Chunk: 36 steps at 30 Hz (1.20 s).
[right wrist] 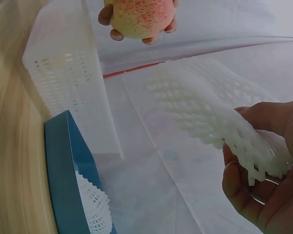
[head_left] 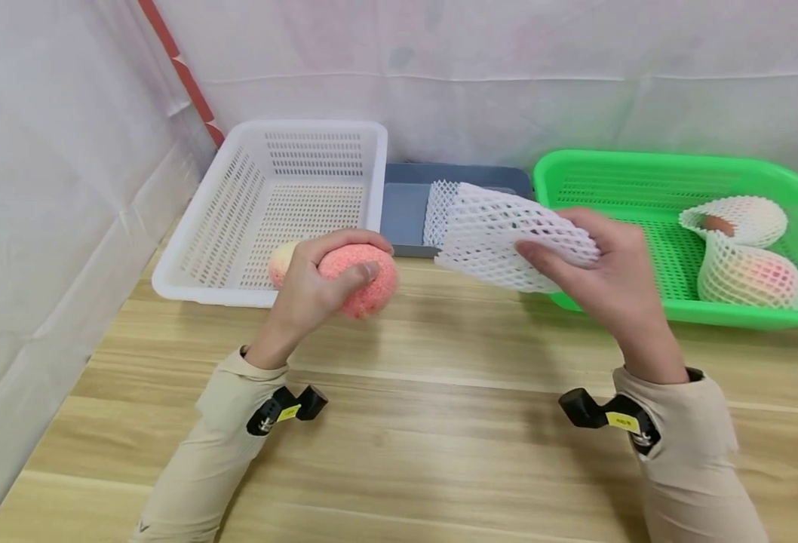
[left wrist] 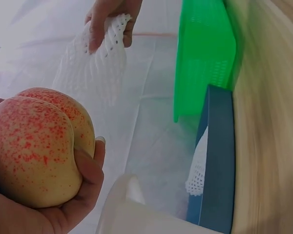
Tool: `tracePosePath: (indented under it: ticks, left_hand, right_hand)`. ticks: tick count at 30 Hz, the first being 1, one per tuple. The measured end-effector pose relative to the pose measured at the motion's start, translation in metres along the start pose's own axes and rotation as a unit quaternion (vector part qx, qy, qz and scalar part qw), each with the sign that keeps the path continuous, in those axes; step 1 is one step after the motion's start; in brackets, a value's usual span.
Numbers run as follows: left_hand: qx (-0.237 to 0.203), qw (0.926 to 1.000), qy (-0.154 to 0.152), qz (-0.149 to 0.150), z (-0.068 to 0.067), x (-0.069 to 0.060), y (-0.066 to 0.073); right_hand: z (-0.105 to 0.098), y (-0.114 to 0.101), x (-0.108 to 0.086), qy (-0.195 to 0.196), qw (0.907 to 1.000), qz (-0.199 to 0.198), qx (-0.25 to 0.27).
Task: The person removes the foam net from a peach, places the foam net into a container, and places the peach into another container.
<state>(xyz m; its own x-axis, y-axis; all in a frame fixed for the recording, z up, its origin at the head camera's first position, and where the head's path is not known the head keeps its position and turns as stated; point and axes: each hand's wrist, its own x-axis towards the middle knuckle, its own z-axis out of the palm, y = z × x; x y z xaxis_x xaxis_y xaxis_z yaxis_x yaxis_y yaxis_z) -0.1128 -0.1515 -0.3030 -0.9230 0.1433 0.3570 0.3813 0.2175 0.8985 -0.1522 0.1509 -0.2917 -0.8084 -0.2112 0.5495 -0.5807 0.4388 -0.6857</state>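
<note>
My left hand (head_left: 320,275) grips a pink-red peach (head_left: 361,283) above the front right corner of the white basket. Red speckles over a pale yellow skin show on this peach (left wrist: 39,146) in the left wrist view. My right hand (head_left: 612,271) pinches a white foam net sleeve (head_left: 501,234) by one end; its wide end points left toward the peach. Nothing shows inside the sleeve. Behind my left hand, a second yellow-and-pink peach (head_left: 281,262) is partly hidden in the white basket (head_left: 188,292).
A blue-grey tray (head_left: 406,200) between the baskets holds a white foam net (head_left: 438,211). In the green basket (head_left: 643,160) at right lie two net-wrapped fruits, one brownish (head_left: 755,219) and one pink (head_left: 755,279). White sheeting stands behind the wooden table (head_left: 412,452).
</note>
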Motion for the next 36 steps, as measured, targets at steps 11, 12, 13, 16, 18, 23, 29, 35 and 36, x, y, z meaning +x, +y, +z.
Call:
tracePosePath:
  ticks: [11, 12, 13, 16, 18, 23, 29, 35, 36]
  left_hand:
    - [-0.025, 0.9991, -0.034, 0.006, 0.001, -0.001, 0.011]
    - [-0.024, 0.9991, -0.034, 0.006, 0.001, -0.001, 0.012]
    - [-0.023, 0.9992, -0.033, 0.005, 0.001, -0.001, 0.012]
    - [-0.026, 0.9992, -0.031, 0.001, 0.001, -0.002, 0.013]
    - [-0.028, 0.9991, -0.031, -0.006, 0.001, -0.002, 0.013]
    - [-0.021, 0.9993, -0.024, -0.02, -0.001, -0.002, 0.011]
    - [-0.015, 0.9994, -0.006, -0.031, -0.006, -0.001, 0.008]
    - [-0.016, 0.9992, 0.0, -0.038, -0.008, 0.0, 0.008]
    - [-0.017, 0.9992, 0.0, -0.038, -0.009, 0.0, 0.008]
  right_hand:
    - [0.015, 0.002, 0.003, 0.0, 0.9989, 0.035, -0.031]
    - [0.017, 0.002, 0.003, -0.009, 0.9986, 0.045, -0.028]
    - [0.018, 0.002, 0.003, -0.024, 0.9979, 0.057, -0.021]
    - [0.026, 0.002, 0.005, -0.084, 0.9922, 0.092, -0.001]
    - [0.033, 0.003, 0.005, -0.118, 0.9871, 0.108, 0.011]
    - [0.048, 0.009, 0.005, -0.091, 0.9897, 0.111, -0.001]
    - [0.064, 0.018, 0.011, -0.005, 0.9956, 0.093, -0.008]
    - [0.085, 0.033, 0.019, 0.072, 0.9972, 0.01, -0.018]
    - [0.089, 0.036, 0.02, 0.081, 0.9964, -0.007, -0.026]
